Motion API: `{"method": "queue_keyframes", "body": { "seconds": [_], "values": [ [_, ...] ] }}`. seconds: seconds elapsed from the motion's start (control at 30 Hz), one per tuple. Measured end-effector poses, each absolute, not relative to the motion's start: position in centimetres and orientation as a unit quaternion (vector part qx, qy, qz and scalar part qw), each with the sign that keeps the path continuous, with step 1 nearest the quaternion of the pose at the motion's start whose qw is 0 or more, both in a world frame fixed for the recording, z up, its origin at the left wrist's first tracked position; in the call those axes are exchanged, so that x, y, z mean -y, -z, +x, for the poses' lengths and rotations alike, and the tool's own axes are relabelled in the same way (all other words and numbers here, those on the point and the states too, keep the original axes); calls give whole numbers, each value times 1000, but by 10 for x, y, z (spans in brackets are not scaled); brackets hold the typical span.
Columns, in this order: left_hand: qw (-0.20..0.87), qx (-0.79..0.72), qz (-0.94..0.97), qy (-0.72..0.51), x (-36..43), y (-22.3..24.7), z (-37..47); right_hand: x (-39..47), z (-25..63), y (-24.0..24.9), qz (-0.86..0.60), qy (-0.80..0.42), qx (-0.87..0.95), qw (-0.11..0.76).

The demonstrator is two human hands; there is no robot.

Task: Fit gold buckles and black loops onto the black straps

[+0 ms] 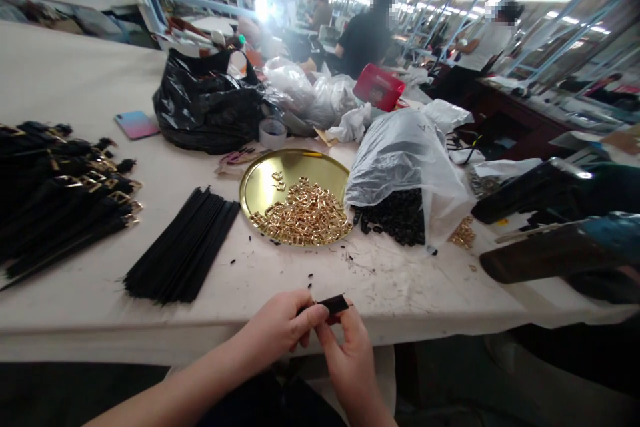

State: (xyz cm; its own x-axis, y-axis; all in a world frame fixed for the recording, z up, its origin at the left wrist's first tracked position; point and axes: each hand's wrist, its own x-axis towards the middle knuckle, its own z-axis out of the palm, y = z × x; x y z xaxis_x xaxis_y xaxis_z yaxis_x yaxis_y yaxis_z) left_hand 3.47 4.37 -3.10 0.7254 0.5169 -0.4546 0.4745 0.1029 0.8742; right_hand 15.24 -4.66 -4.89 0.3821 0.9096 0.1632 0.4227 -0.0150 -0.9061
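Both of my hands meet at the table's front edge around a black strap (pixel 334 304). My left hand (pixel 287 320) pinches it between thumb and fingers. From the other side, my right hand (pixel 350 347) grips the same strap near its end, with the fingers curled below. Whether a small fitting sits between the fingertips is hidden. Beyond my hands lies a round gold tray (pixel 260 170) with a heap of small gold buckles (pixel 305 213). To the left is a stack of flat black straps (pixel 185 247).
Black straps with gold buckles (pixel 70 193) are piled far left. A plastic bag (pixel 395 153) spills small black pieces (pixel 395 213) right of the tray. Behind stand a black bag (pixel 205 107), a tape roll (pixel 273 133) and a phone (pixel 137 125). A co-worker's dark sleeve (pixel 550 187) is at right.
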Motion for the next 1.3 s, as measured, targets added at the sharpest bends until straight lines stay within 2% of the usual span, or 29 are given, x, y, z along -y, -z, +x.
{"method": "queue_keyframes", "body": {
  "seconds": [0.1, 0.23, 0.37, 0.43, 0.53, 0.73, 0.93, 1.07, 1.13, 1.3],
  "values": [
    [642, -380, 665, -35, -43, 31, 39, 41, 158, 51, -681, -261, 472, 496],
    [690, -380, 611, -83, -42, 34, 45, 36, 160, 49, -684, -277, 461, 492],
    [675, -377, 627, -91, -52, 35, 48, 28, 179, 47, -659, -307, 526, 442],
    [665, -406, 620, -91, -60, 37, 48, 16, 208, 47, -674, -269, 551, 412],
    [682, -418, 594, -87, -68, 39, 48, -17, 264, 51, -761, -110, 526, 364],
    [696, -415, 581, -75, -66, 39, 48, -72, 323, 63, -784, -103, 500, 353],
    [660, -417, 617, -96, -57, 27, 44, -35, 284, 47, -755, -213, 466, 409],
    [584, -397, 694, -138, -47, 12, 51, 6, 231, 28, -633, -458, 345, 521],
    [532, -392, 737, -145, -41, 7, 53, 19, 212, 23, -564, -536, 262, 571],
    [433, -406, 797, -113, -27, 2, 43, 36, 191, 23, -579, -508, 271, 578]
  ]
}}
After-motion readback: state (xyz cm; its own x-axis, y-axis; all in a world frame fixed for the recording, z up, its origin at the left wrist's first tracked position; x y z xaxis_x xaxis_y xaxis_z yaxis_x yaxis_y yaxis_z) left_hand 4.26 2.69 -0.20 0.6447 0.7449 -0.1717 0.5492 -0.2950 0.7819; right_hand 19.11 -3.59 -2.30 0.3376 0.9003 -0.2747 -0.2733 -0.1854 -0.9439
